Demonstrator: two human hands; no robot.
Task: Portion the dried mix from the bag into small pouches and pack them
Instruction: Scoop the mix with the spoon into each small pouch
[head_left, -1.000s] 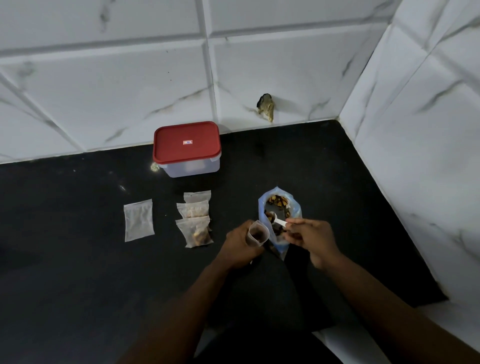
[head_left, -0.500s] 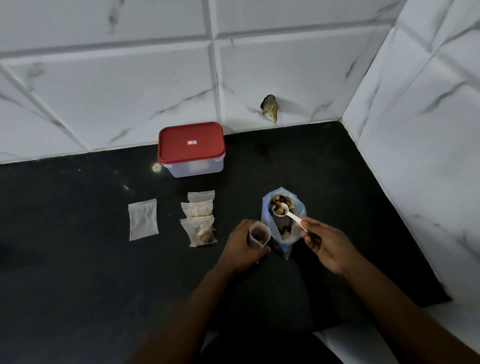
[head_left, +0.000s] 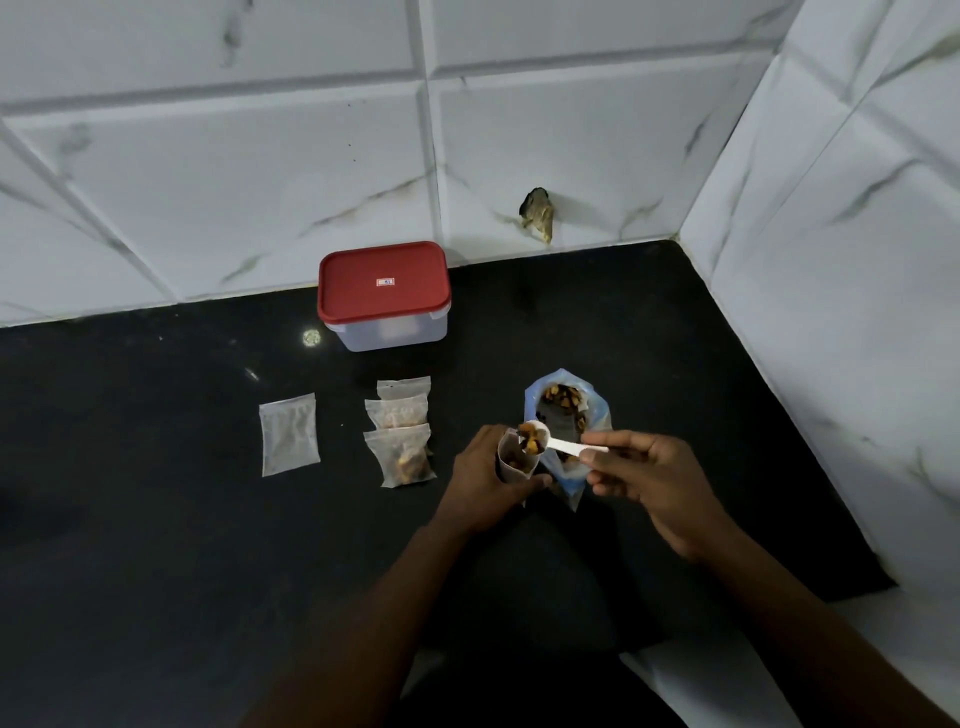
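Right hand (head_left: 649, 483), thumb and fingertips pinched on the handle end of the white spoon (head_left: 560, 444). Half a second ago that spoon's bowl sat over the mouth of the bag; now it has swung across toward frame left and hangs loaded right over the open pouch (head_left: 511, 465), with brown and orange pieces heaped in it. The left hand (head_left: 480, 486) is curled around that pouch just as before, holding it upright with the mouth wide, and some mix is already showing inside.

The bag (head_left: 595, 415) stands just right of the pouch at frame centre, with dried mix (head_left: 561, 396) visible in its open top. Its lower half is tucked behind the spoon and the right fingers. How full the pouch is, I can't say, since the spoon bowl and the left hand cover most of it.

Out toward centre-left, the filled pouches (head_left: 400, 457) lie overlapping in a short column on the black counter (head_left: 156, 519). The topmost is half hidden, its contents unclear. Further left lies a flat pouch (head_left: 289, 434), cloudy and hard to read. Behind them is the clear container (head_left: 395, 332) with its red lid (head_left: 383, 286) on, and the label is too small to make out. Against the tiled wall (head_left: 208, 182) there is a dark shape (head_left: 537, 213) that I can't identify.
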